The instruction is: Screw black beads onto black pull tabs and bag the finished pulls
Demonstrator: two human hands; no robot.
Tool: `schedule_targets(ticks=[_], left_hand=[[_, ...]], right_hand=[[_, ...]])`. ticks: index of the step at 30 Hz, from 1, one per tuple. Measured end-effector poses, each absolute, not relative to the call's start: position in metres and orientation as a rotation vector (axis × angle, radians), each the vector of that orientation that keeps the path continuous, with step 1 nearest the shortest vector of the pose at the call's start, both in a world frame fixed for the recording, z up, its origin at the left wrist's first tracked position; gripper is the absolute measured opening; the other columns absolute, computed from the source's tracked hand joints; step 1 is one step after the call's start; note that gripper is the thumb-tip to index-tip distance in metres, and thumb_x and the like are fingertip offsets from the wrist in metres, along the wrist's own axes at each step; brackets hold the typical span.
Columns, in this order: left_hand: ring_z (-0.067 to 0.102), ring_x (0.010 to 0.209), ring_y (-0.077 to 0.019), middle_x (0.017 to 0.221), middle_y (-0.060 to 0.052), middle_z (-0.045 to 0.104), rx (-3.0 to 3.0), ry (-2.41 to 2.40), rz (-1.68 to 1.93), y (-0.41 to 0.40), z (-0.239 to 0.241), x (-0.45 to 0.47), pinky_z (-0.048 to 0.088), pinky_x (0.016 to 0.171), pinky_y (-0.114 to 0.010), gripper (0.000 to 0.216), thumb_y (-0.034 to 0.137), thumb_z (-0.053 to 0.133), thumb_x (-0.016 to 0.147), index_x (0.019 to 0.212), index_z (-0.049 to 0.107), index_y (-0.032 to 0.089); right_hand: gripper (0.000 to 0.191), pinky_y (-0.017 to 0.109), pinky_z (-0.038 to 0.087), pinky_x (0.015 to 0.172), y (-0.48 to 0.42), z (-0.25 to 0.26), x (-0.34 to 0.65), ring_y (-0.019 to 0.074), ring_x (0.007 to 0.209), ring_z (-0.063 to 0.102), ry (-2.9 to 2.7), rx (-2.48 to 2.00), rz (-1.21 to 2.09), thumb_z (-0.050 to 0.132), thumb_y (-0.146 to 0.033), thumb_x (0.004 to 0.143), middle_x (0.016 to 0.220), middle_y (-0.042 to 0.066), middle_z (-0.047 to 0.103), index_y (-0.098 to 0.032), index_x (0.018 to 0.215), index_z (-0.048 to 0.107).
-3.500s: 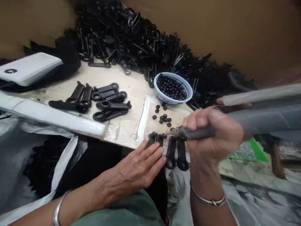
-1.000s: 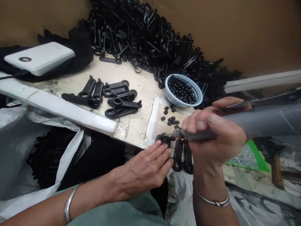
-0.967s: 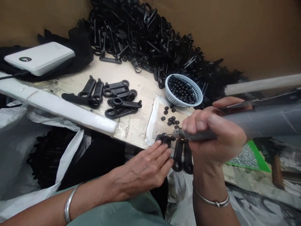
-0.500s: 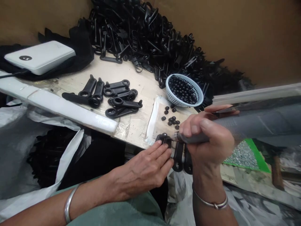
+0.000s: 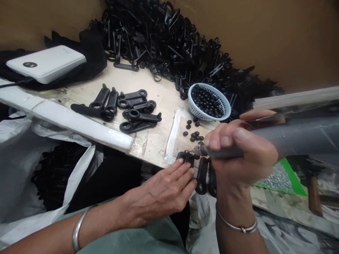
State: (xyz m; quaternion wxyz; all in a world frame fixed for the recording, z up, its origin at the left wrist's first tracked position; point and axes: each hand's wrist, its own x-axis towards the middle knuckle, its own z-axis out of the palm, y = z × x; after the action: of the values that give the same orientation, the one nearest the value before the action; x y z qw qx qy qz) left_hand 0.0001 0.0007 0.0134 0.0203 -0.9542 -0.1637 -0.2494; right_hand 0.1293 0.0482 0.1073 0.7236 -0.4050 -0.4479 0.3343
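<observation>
My left hand (image 5: 164,192) lies over a black plastic lever (image 5: 182,156) at the table's front edge, fingers straight and together, holding it down. Its thumb is hidden. In my right hand (image 5: 242,151) is a grey power screwdriver (image 5: 304,135), lying nearly level, its metal chuck (image 5: 201,149) pointing left. The bit reaches just above the held lever's upper end; whether it touches is unclear. Beside that lever, more black levers (image 5: 202,174) stick out over the edge, partly behind my right hand. Small black knobs (image 5: 195,134) lie loose just beyond the chuck.
A light-blue basket (image 5: 191,102) of black knobs stands behind. Several levers (image 5: 144,116) lie left of it, before a large heap of black parts (image 5: 159,35). A white power bank (image 5: 47,63) sits far left. Right are screws (image 5: 280,178) in a green tray (image 5: 293,176).
My right hand and the screwdriver have shifted right and slightly up, away from the lever's end. My left hand stays in place on the lever.
</observation>
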Motion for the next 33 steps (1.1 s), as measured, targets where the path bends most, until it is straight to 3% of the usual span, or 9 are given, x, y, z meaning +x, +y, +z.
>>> schedule_targets(ticks=[33], left_hand=[[0.046, 0.13, -0.0337, 0.136, -0.021, 0.052, -3.019, -0.485, -0.696, 0.0008, 0.0165, -0.0006, 0.031, 0.116, -0.047, 0.037, 0.012, 0.04, 0.094, 0.127, 0.054, 0.002]], right_hand=[[0.026, 0.024, 0.034, 0.037, 0.0473, 0.11, 0.1283, 0.0103, 0.036, 0.037, -0.939, -0.986, 0.737, 0.057, -0.014, 0.053, 0.043, -0.009, 0.044, -0.023, 0.077, 0.051]])
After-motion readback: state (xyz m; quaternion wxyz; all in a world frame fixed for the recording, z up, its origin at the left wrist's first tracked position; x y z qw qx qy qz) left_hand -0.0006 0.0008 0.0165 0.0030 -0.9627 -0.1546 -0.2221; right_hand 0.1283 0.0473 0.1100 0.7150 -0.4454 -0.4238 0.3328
